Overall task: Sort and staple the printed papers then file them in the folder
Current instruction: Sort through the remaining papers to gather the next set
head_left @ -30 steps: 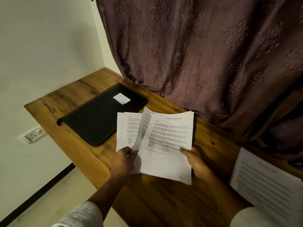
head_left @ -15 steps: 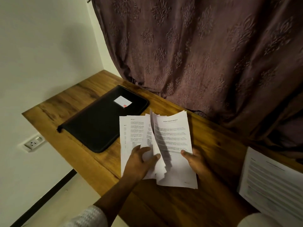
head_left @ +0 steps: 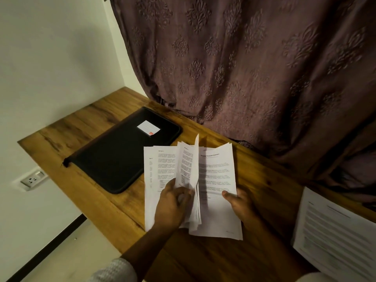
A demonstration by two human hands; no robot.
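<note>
Left hand (head_left: 172,206): here it is among the printed papers (head_left: 215,180), grip narrow, fingertips pinching a few middle sheets that curl up on edge.
Right hand (head_left: 241,204): thumb pressed on top of the front page, fingers hidden under it, grip closed on the right side of the bundle.
Printed papers: fanned open between the two grips, lower edges down at the wooden surface (head_left: 203,261); the front page carries a bold heading and blocks of text, too blurred to read in full.
Left-most sheets: spread flat to the outside of the left grip, their top corner overlapping the folder's near edge.
Folder (head_left: 120,157): black, zipped around its rim, lying flat on the surface beyond and to the left of the left grip, untouched; a small white label (head_left: 148,128) with a red mark sits near its far end.
Second paper stack (head_left: 335,235): resting on the surface well to the right of the right grip, no hand on it.
Curtain (head_left: 254,68): patterned mauve fabric hanging beyond both grips, along the far edge.
Wall socket (head_left: 33,180): on the white wall, left, below the surface's edge.
</note>
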